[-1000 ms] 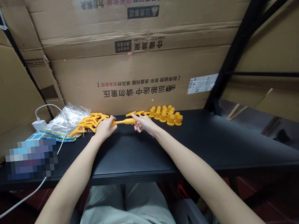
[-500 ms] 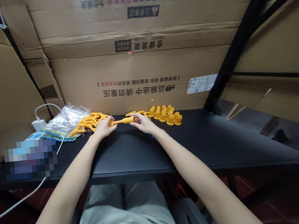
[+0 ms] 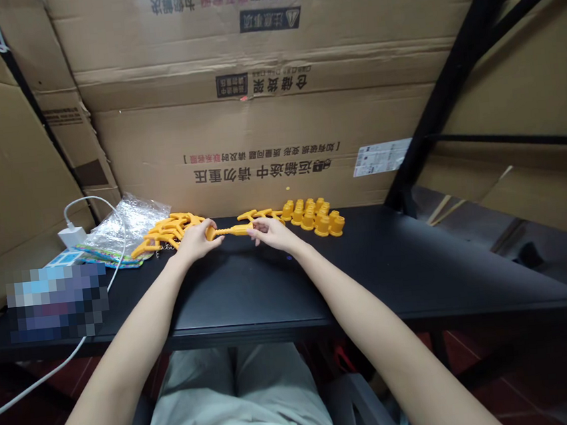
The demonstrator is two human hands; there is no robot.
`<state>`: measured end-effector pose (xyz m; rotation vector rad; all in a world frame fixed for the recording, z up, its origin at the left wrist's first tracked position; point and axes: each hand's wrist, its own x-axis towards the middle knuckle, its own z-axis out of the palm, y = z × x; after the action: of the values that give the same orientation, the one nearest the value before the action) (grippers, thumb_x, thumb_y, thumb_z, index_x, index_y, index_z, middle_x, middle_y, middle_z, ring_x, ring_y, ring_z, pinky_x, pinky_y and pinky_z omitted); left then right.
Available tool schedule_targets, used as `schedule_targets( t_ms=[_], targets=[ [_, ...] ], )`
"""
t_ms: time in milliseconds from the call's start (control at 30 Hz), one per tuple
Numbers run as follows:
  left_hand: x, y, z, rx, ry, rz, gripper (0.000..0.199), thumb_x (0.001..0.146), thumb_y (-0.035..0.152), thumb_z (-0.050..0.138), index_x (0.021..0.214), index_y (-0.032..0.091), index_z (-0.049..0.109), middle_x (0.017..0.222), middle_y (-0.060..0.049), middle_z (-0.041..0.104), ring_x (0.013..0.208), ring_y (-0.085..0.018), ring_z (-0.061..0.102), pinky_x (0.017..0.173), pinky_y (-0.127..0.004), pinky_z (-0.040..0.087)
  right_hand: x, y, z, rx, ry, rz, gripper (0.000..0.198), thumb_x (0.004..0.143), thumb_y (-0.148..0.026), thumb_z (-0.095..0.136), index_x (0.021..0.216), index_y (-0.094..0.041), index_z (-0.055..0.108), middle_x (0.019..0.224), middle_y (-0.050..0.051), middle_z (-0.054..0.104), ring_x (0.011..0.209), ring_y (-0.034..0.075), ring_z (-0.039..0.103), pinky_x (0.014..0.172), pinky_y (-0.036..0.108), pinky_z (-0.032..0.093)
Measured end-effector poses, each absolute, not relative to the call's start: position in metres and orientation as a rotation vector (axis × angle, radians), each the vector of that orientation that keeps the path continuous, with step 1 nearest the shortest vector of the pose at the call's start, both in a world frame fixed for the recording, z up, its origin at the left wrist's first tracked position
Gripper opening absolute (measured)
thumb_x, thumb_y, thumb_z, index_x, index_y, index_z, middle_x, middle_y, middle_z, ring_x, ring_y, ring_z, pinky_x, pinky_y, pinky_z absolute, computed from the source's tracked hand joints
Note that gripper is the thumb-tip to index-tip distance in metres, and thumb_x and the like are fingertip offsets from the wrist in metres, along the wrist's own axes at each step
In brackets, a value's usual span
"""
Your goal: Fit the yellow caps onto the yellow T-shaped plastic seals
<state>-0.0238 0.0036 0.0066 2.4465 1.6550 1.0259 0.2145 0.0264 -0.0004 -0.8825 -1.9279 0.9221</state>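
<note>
A yellow plastic rod (image 3: 238,230) with a ridged thin shaft and a thicker section lies level between my hands, just above the tabletop. My left hand (image 3: 195,242) is closed around its rounded left end. At the other end, my right hand (image 3: 270,234) pinches the thick section with thumb and fingers, hiding its tip. Beside my left hand is a heap of yellow curved, branched pieces (image 3: 165,234). A few similar yellow pieces (image 3: 259,214) lie behind my right hand, and several yellow flanged cup-like parts (image 3: 308,217) stand in rows to its right.
Clear plastic bags (image 3: 136,214) and a white charger (image 3: 72,237) with a cable (image 3: 122,221) are at the left of the black table (image 3: 251,289). A blurred-out item (image 3: 56,302) sits nearer the front. Cardboard (image 3: 255,125) walls the back; a black metal post (image 3: 434,108) rises at right.
My right hand's fingers have shifted slightly on the rod's thick end and now cover a bit more of it. The left hand keeps its hold in nearly the same place.
</note>
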Motion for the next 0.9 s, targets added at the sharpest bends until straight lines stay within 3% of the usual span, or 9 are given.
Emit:
schedule_targets(
  t_ms=[167, 367, 900],
  targets=[
    [-0.0212, 0.0023, 0.0074, 2.458, 1.646, 1.028, 0.027, 0.075, 0.042, 0.062, 0.094, 0.023, 0.057, 0.071, 0.001, 0.055, 0.069, -0.016, 0.052, 0.068, -0.026, 0.041, 0.2145, 0.0232, 0.0045, -0.92, -1.898, 0.95, 0.055, 0.073, -0.071, 0.058, 0.069, -0.016, 0.058, 0.058, 0.001, 0.063, 0.043, 0.01, 0.055, 0.055, 0.026, 0.046],
    [-0.0207, 0.0027, 0.0064, 2.478, 1.683, 1.009, 0.027, 0.076, 0.042, 0.063, 0.093, 0.022, 0.058, 0.074, 0.001, 0.058, 0.07, -0.016, 0.054, 0.069, -0.026, 0.042, 0.2116, 0.0238, 0.0022, -0.948, -1.854, 1.004, 0.063, 0.066, -0.079, 0.057, 0.064, -0.016, 0.056, 0.054, 0.0, 0.062, 0.039, 0.009, 0.054, 0.051, 0.024, 0.042],
    [-0.0203, 0.0044, 0.0041, 2.502, 1.701, 0.999, 0.03, 0.076, 0.044, 0.061, 0.095, 0.021, 0.058, 0.075, 0.0, 0.058, 0.07, -0.016, 0.054, 0.068, -0.027, 0.042, 0.2048, 0.0185, 0.0065, -1.068, -1.64, 1.165, 0.049, 0.078, -0.061, 0.062, 0.066, -0.013, 0.06, 0.046, 0.002, 0.059, 0.035, 0.01, 0.053, 0.04, 0.021, 0.042]
  ],
)
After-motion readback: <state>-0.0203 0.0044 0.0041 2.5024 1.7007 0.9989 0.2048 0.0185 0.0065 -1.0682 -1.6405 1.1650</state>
